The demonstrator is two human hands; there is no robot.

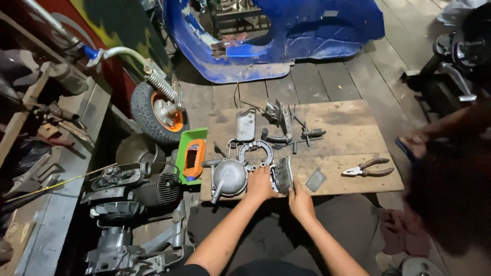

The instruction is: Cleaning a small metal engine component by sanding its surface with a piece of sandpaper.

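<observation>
I count one flat wooden board (353,128) on the plank floor. On it lie one pair of red-handled pliers (369,168) near its right edge, one domed grey metal cover (228,177) at its front-left corner, one curved grey brake shoe (254,151) and one flat rounded-square metal plate (245,124). Off its left edge I count one small tyred wheel with an orange hub (157,112) and one orange-and-green bottle (194,160).

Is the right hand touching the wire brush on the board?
Touching. The head view shows the right hand with its fingers on the lower end of the wire brush.
</observation>
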